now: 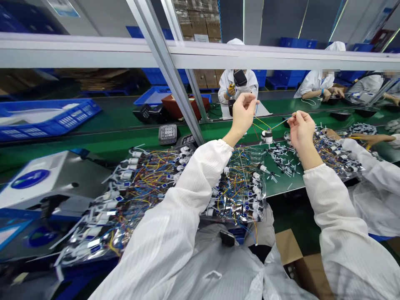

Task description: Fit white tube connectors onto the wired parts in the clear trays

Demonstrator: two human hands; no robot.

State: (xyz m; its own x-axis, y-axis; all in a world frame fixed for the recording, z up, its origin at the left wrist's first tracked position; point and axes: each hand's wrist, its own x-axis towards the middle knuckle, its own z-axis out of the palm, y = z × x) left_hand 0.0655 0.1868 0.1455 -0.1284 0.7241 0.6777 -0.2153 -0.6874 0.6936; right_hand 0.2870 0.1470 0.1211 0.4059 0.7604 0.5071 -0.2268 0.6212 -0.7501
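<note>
My left hand [243,111] is raised over the green bench, its fingers pinched on thin blue and yellow wires [261,123]. My right hand [300,127] pinches the other end of a yellow wire near its tip. Between and below the hands a small black and white cylindrical part [267,136] hangs from the wires just above the bench. Both arms wear white sleeves.
Clear trays heaped with wired parts [137,187] lie left and centre, another tray [336,154] at right. Loose white parts [281,160] litter the green mat. A slanted metal post [175,83], a digital meter [168,133], blue crates [46,116] and a co-worker's sleeve [371,166] surround me.
</note>
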